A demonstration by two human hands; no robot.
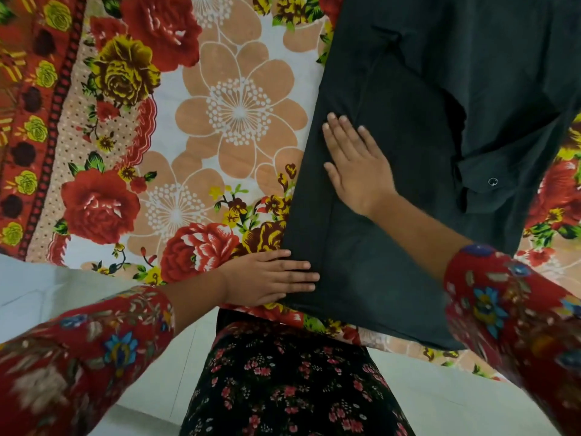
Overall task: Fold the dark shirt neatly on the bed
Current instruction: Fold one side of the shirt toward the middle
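Observation:
The dark shirt (424,127) lies spread on the flowered bed sheet (201,121), reaching from the near bed edge to the top right of the view. A sleeve with a small button (492,181) is folded over its right half. My right hand (356,165) rests flat, fingers spread, on the shirt's left side near a long crease. My left hand (273,278) lies flat with its fingertips on the shirt's lower left edge, at the bed's near edge. Neither hand grips cloth.
The bed sheet has large red, yellow and tan flowers and a red patterned border (34,121) at the left. Pale floor tiles (456,398) show below the bed edge. My dark flowered skirt (283,382) fills the bottom centre.

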